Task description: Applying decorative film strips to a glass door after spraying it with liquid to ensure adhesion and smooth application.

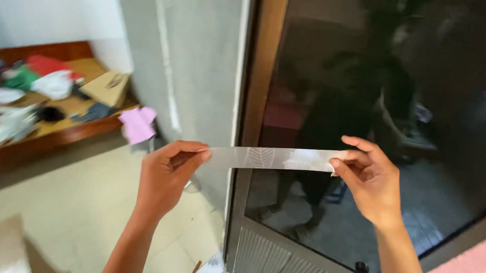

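The dark glass door (373,103) fills the right half of the view, its wooden frame (264,67) running top to bottom, a grey ribbed panel (282,259) along the bottom. A grey concrete wall (202,60) stands left of the frame. Pale tiled floor (79,201) lies near left; far left, a low wooden platform (65,130) carries scattered clothes, a cardboard box (111,88) and a pink garment (138,123) at its right end.

A strip of clear tape (272,158) with a faint leaf print is stretched taut in front of the door, at about the middle of the view. The left hand (169,177) pinches the left end between thumb and curled fingers. The right hand (368,178) pinches the right end between thumb and forefinger, the other fingers loosely spread.

Progress, as judged: the strip is already cut or pulled free and held straight; it does not look stuck to the glass or frame yet, though contact cannot be told for sure. No roll is in view.

Orientation: the long axis runs left to right, nearly level, crossing the frame onto the glass; the flat face is toward the camera. Which side is sticky cannot be told.
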